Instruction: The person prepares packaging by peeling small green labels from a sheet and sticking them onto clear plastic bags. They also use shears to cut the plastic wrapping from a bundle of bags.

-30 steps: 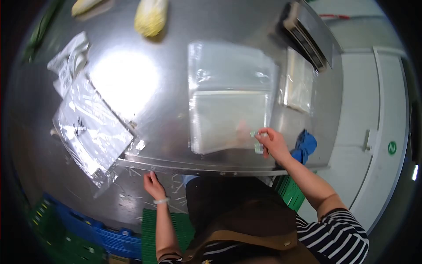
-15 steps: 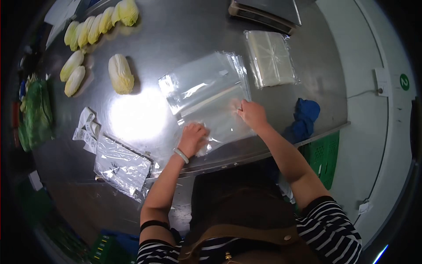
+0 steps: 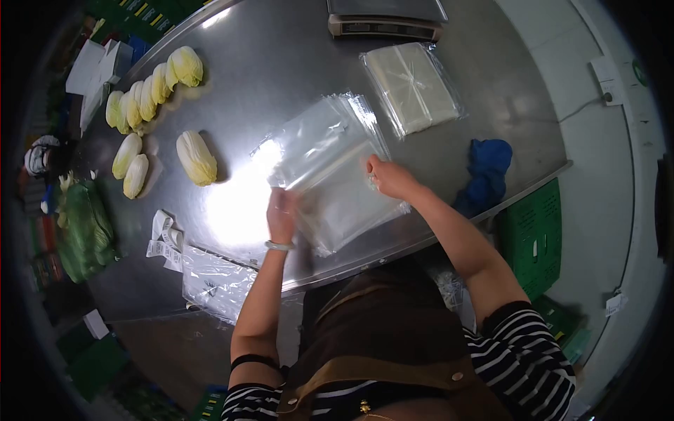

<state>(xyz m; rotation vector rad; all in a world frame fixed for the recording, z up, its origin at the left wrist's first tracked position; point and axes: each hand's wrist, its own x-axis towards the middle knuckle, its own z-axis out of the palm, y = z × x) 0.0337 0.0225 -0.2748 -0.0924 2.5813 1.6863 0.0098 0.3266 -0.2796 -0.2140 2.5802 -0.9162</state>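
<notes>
A stack of clear plastic bags (image 3: 330, 168) lies flat near the table's front edge, its layers fanned at the far end. My right hand (image 3: 394, 178) is over the stack's right side, fingers pinched together on the film of a clear plastic bag; a shiny crinkled bit shows beneath the fingertips. At the stack's left edge, my left hand (image 3: 282, 216) is raised a little and smeared by motion, so its fingers cannot be made out. A pale bangle (image 3: 279, 245) circles the left wrist.
Whole napa cabbages (image 3: 196, 158) lie at the left. Beyond the bags are a wrapped pack (image 3: 413, 88) and a scale (image 3: 386, 27). Blue cloth (image 3: 488, 172) lies right. A silvery plastic packet (image 3: 217, 281) and a label strip (image 3: 166, 238) lie left. Green crates (image 3: 531, 238) stand below the table's right edge.
My left hand has moved left and up from the near part of the bags to their left edge. My right hand stays pinched over the right side. The head view has shifted.
</notes>
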